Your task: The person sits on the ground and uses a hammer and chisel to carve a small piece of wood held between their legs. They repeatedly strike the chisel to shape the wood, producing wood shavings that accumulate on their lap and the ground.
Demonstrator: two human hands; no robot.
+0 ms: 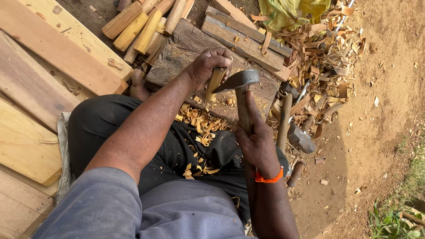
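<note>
two hands are busy over a dark block (186,48) that is set in front of the seated person, between the knees. a short stick (215,82) is stood upright on the block, probably so that the hard wood gives support under its lower end while its side is cut. the stick is held at its top by the left hand (208,66), and the fingers are curled tightly around it, pressed together, with the knuckles up; the upper end of the stick is hidden inside this fist. the adze (239,80) is held by the right hand (256,141), low on the handle, which seems to give more swing and keeps this hand away from the blade. the fingers of the right hand are wrapped closed around the handle, and the thumb is laid straight along it, pointing to the head. the metal head lies just beside the stick, at its right side, near the left fingers; if it touches the wood cannot be told. curled shavings (201,128) are lying on the lap and on the block. more cut sticks (141,24) are piled behind the block, planks (48,53) lie at the left, and a hammer (301,138) rests on the ground at the right, within easy reach.
</note>
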